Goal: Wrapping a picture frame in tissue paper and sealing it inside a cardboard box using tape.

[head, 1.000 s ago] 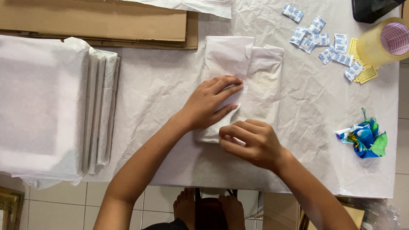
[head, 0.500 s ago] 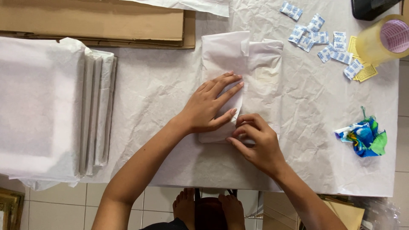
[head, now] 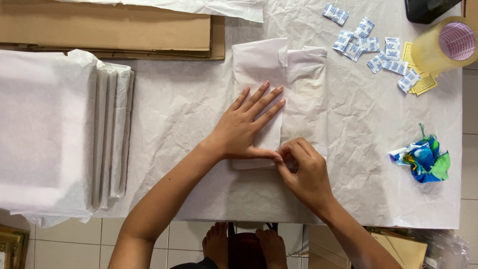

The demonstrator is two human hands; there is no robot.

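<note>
So from the head camera we're looking straight down at a tabletop [head: 378, 199] covered in crinkly white paper, and we've got a flat parcel [head: 279, 94] wrapped in white tissue sitting about in the middle of it, a bit toward the far edge. Our left hand [head: 244, 127] is lying flat on the parcel with the fingers [head: 264, 102] spread out, pinning the left flap of paper down. Our right hand [head: 303, 172] is at the near end of the parcel, fingers bunched tight together and pinching the loose paper edge right by the left thumb, the two hands touching there. We'd say we're mid-fold on the near end of the wrapping, tucking the edge in while the other hand keeps the whole thing from shifting. Looks to us like the next bit needs the left palm to keep its pressure while the pinched edge gets creased flat, since tissue this thin tears or springs back easily. Off to the left there's a stack of already wrapped flat packages [head: 55, 134], well apart from the hands, with flat cardboard [head: 109, 27] behind it. Far right there's a roll of clear tape [head: 443, 45], a scatter of small white packets [head: 368, 42], some yellow slips [head: 423, 82], and a crumpled blue and green wad [head: 423, 159] near the right edge.
</note>
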